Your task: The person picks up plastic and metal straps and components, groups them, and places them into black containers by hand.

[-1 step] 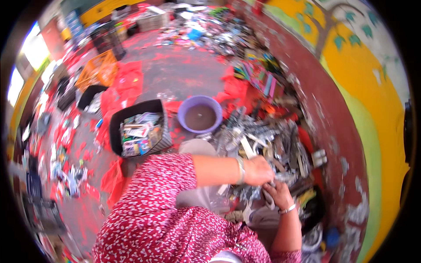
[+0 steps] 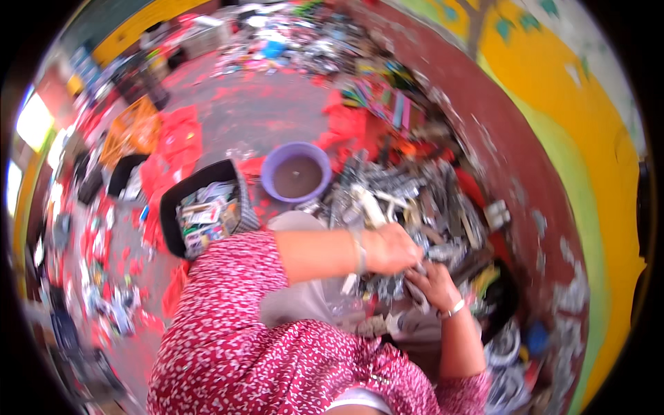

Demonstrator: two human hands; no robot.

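Note:
Over a heap of grey and clear plastic pieces [image 2: 387, 183], my hands meet at the middle right. My left hand [image 2: 394, 249] reaches across from the left, its fingers curled into a fist. Just below and to the right of it, my right hand [image 2: 436, 285] is closed, thumb toward the left fist. A narrow greyish piece [image 2: 419, 299] hangs down from between the two hands; blur and the fingers hide its kind. Beyond the left fist, a whitish tube-like piece [image 2: 371, 207] lies on the heap.
A purple basin [image 2: 266, 181] of murky brown water stands ahead. Left of it is a black bin [image 2: 169, 218] holding packets and scraps. An orange crate [image 2: 111, 142] stands farther left. A dark container [image 2: 510, 297] sits right of my hand, near the peeling wall [image 2: 484, 131].
The view has shifted a little, so surroundings appear farther left and slightly higher. Both hands stay together on the same greyish piece.

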